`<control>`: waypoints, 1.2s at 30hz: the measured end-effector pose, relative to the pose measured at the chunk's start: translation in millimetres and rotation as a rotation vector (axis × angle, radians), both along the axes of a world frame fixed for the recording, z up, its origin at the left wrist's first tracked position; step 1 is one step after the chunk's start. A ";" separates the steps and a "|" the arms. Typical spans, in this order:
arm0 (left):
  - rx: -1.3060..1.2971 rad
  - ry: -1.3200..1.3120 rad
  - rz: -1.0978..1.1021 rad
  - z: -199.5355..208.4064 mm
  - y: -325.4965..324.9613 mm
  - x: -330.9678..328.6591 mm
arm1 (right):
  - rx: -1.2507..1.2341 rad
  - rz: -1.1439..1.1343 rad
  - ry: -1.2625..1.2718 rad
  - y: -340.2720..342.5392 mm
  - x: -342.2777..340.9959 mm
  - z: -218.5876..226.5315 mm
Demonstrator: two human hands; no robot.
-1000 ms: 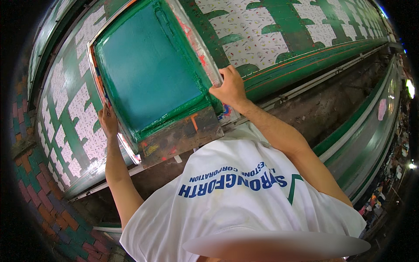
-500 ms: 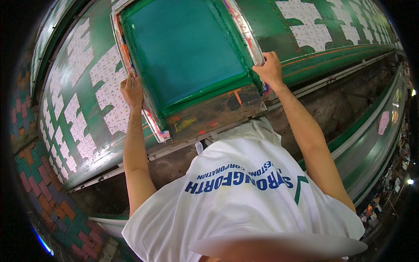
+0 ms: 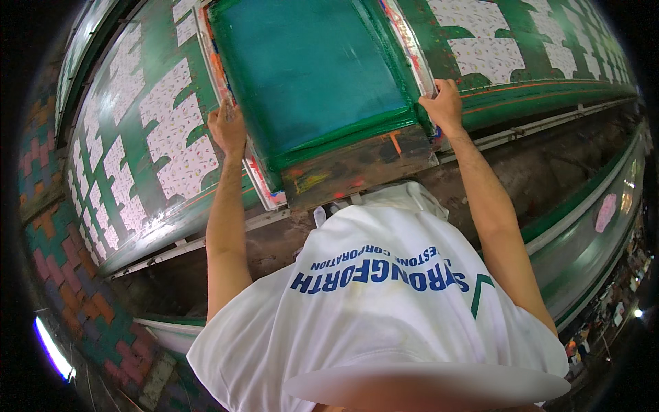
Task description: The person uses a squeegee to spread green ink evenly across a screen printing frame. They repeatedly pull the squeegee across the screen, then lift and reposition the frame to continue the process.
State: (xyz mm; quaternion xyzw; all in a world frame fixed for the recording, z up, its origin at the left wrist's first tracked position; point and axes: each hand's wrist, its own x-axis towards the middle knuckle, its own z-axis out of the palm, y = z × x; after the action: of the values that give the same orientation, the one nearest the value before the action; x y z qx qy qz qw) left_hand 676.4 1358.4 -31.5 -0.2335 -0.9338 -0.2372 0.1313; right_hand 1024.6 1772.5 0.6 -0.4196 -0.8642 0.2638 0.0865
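Note:
A screen-printing frame [image 3: 406, 42] lies over the long green table, its blue-green mesh [image 3: 322, 75] bordered by wet-looking green. Paint-smeared pale rails form its sides, and a dark, stained board [image 3: 360, 165] spans the near end. My left hand [image 3: 228, 129] has its fingers wrapped round the left rail. On the opposite rail, my right hand [image 3: 445, 108] grips near the close corner, thumb on the inner side. White printed fabric pieces [image 3: 484, 55] lie flat to the right of the frame, and similar pieces [image 3: 180, 130] lie to its left. Whatever is under the mesh is hidden.
A metal rail [image 3: 508, 139] runs along the near edge of the green table [image 3: 549, 96]. Behind me at right is another long table [image 3: 590, 240] with a pink patch [image 3: 606, 213]. Coloured paving bricks [image 3: 75, 275] cover the floor at left.
Both hands and the frame have shifted to the right along the table. More of a fabric piece shows at the frame's upper left. My grip on both rails stays the same.

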 end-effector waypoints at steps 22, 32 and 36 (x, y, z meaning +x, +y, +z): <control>0.089 0.033 0.000 -12.3 6.3 4.5 | 0.057 1.193 -0.095 -143.4 22.6 70.3; 0.103 0.006 -0.017 -13.5 7.3 1.8 | 0.290 0.824 -0.111 -188.2 -7.7 63.8; 0.113 -0.013 -0.001 -16.2 7.4 1.7 | 0.375 0.765 -0.080 -195.8 -24.9 53.0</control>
State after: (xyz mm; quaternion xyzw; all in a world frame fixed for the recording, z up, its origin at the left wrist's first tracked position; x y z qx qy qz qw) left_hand 678.1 1365.9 -47.7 -0.2247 -0.9196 -0.2911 0.1382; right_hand 999.7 1576.7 53.6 -0.0556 -0.9933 0.0986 0.0238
